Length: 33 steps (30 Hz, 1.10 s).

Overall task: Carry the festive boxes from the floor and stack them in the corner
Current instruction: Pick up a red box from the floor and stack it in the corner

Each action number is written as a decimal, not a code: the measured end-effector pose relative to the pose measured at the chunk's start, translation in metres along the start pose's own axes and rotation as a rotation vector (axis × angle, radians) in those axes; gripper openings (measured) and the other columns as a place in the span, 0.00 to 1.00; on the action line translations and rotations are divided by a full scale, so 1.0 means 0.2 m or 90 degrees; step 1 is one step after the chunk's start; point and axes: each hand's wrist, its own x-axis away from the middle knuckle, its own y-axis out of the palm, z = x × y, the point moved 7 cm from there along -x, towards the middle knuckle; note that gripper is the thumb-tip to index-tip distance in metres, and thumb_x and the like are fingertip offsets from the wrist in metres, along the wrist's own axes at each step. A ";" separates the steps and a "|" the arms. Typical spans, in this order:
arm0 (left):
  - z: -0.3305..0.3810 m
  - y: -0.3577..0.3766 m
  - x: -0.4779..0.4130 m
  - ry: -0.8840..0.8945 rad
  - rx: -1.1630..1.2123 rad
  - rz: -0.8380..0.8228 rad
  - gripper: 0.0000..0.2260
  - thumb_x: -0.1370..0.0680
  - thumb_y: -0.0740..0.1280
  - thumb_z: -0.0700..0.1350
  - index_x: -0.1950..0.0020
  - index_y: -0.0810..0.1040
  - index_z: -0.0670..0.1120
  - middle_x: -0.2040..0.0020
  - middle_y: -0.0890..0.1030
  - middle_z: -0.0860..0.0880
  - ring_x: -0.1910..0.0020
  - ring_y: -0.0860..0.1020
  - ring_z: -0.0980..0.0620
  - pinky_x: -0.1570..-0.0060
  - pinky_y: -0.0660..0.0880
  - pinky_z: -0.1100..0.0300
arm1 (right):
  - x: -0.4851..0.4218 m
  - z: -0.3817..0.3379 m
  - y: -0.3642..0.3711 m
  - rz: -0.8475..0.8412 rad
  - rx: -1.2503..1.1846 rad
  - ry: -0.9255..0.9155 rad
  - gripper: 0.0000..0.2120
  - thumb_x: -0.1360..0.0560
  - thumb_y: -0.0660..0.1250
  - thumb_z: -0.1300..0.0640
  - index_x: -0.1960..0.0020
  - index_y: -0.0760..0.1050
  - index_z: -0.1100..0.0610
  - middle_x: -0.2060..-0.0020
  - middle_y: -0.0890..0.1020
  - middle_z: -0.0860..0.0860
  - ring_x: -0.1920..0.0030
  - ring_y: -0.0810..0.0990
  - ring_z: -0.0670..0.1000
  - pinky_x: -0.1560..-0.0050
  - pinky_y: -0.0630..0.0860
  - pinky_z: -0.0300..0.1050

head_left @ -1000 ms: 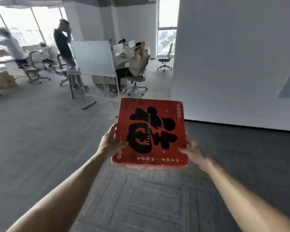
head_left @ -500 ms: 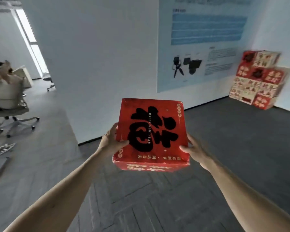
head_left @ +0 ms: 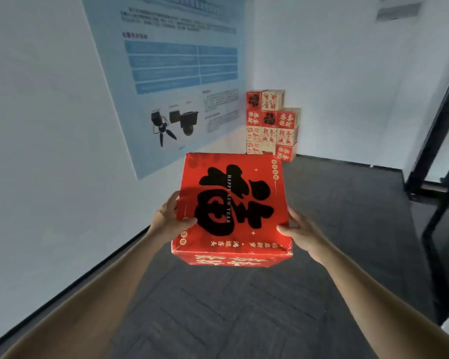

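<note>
Hidden: the fingers of both hands lie out of sight along the sides of the red festive box (head_left: pixel 233 203); only the thumbs show on its top. The box covers part of the lowest row of the corner stack (head_left: pixel 271 123).
Hard to make out: the wall poster (head_left: pixel 176 73) left of the stack has blurred text.
Grip: the left hand (head_left: pixel 166 221) and the right hand (head_left: pixel 300 233) clasp opposite sides, thumbs curled over the top edge.
Box place: held in the air above the carpet (head_left: pixel 347 242), well short of the stack.
Changed: half a second ago the stack sat far right; now it is straight ahead and nearer. The seated person has left the view.
Writing: "HAPPY NEW YEAR" in white over a large black character; gold Chinese lettering along the near edge.
</note>
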 end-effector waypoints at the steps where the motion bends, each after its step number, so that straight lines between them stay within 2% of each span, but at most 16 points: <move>1: 0.03 0.08 -0.14 0.011 0.003 -0.014 0.34 0.26 0.76 0.44 0.24 0.63 0.53 0.45 0.73 0.59 0.46 0.74 0.54 0.50 0.73 0.60 | -0.10 0.03 -0.07 0.015 0.007 0.000 0.34 0.21 0.68 0.59 0.23 0.57 0.37 0.39 0.75 0.40 0.41 0.76 0.47 0.43 0.72 0.46; 5: 0.16 0.40 -0.74 0.044 0.027 -0.045 0.34 0.26 0.75 0.45 0.24 0.63 0.54 0.47 0.72 0.62 0.46 0.75 0.53 0.52 0.74 0.61 | -0.60 0.13 -0.38 0.056 0.018 0.003 0.32 0.21 0.67 0.58 0.24 0.59 0.37 0.39 0.75 0.40 0.40 0.76 0.48 0.45 0.72 0.46; 8: 0.24 0.57 -1.19 0.050 0.031 -0.052 0.33 0.26 0.76 0.46 0.25 0.64 0.54 0.53 0.70 0.68 0.53 0.75 0.59 0.61 0.72 0.67 | -0.99 0.16 -0.59 0.078 0.022 0.015 0.32 0.21 0.67 0.58 0.24 0.59 0.38 0.38 0.75 0.41 0.42 0.76 0.47 0.46 0.72 0.46; 10: 0.28 0.64 -1.47 0.052 0.040 -0.046 0.34 0.27 0.76 0.46 0.25 0.64 0.54 0.53 0.70 0.69 0.54 0.75 0.59 0.62 0.71 0.68 | -1.26 0.14 -0.68 0.078 0.043 0.005 0.31 0.20 0.66 0.57 0.23 0.59 0.39 0.37 0.74 0.40 0.41 0.74 0.46 0.45 0.72 0.48; 13: 0.24 0.70 -1.86 0.032 0.057 -0.043 0.35 0.27 0.76 0.46 0.24 0.63 0.55 0.49 0.73 0.66 0.46 0.75 0.54 0.58 0.72 0.65 | -1.67 0.13 -0.75 0.063 0.044 0.008 0.31 0.20 0.66 0.56 0.23 0.58 0.38 0.37 0.75 0.40 0.41 0.74 0.46 0.46 0.73 0.49; 16: 0.15 0.71 -2.23 0.012 0.034 -0.028 0.37 0.27 0.76 0.47 0.23 0.61 0.54 0.36 0.75 0.54 0.38 0.76 0.48 0.47 0.75 0.56 | -2.10 0.15 -0.73 0.048 0.042 0.005 0.30 0.20 0.66 0.55 0.24 0.60 0.37 0.36 0.75 0.41 0.41 0.75 0.47 0.46 0.73 0.49; 19: 0.03 0.70 -2.66 0.001 0.029 -0.005 0.37 0.27 0.76 0.48 0.23 0.61 0.55 0.29 0.73 0.49 0.33 0.74 0.43 0.41 0.74 0.51 | -2.55 0.18 -0.67 0.045 0.049 -0.001 0.29 0.21 0.67 0.55 0.25 0.61 0.38 0.36 0.76 0.42 0.39 0.75 0.48 0.41 0.74 0.53; 21: -0.04 0.73 -2.96 0.002 0.021 -0.007 0.37 0.27 0.76 0.49 0.23 0.61 0.54 0.28 0.73 0.49 0.32 0.74 0.43 0.38 0.73 0.49 | -2.84 0.20 -0.64 0.046 0.053 -0.002 0.28 0.21 0.67 0.56 0.26 0.62 0.38 0.38 0.77 0.42 0.38 0.76 0.50 0.38 0.75 0.56; 23: -0.09 0.76 -3.29 0.006 0.028 -0.020 0.38 0.27 0.76 0.49 0.22 0.61 0.55 0.28 0.72 0.49 0.32 0.73 0.43 0.37 0.73 0.47 | -3.13 0.22 -0.63 0.056 0.051 0.000 0.26 0.20 0.66 0.57 0.28 0.63 0.37 0.43 0.77 0.39 0.40 0.77 0.49 0.41 0.76 0.54; 26: -0.08 0.85 -3.80 0.018 0.049 -0.072 0.37 0.27 0.76 0.49 0.23 0.62 0.56 0.29 0.73 0.50 0.33 0.74 0.43 0.38 0.75 0.46 | -3.56 0.24 -0.71 0.094 0.030 0.019 0.26 0.21 0.67 0.57 0.27 0.65 0.40 0.41 0.79 0.41 0.40 0.78 0.51 0.40 0.77 0.56; 30: 0.04 1.01 -4.40 0.080 0.045 -0.128 0.37 0.27 0.76 0.49 0.23 0.61 0.56 0.29 0.73 0.50 0.33 0.74 0.44 0.41 0.74 0.51 | -4.01 0.27 -0.90 0.154 0.014 0.034 0.29 0.22 0.69 0.57 0.26 0.65 0.41 0.43 0.79 0.38 0.41 0.79 0.51 0.48 0.76 0.48; 33: 0.15 1.21 -4.78 0.115 0.041 -0.170 0.37 0.26 0.76 0.48 0.23 0.61 0.55 0.30 0.74 0.50 0.33 0.74 0.44 0.40 0.74 0.50 | -4.29 0.34 -1.06 0.200 0.006 0.051 0.27 0.22 0.68 0.59 0.28 0.66 0.40 0.46 0.77 0.34 0.42 0.77 0.49 0.45 0.73 0.50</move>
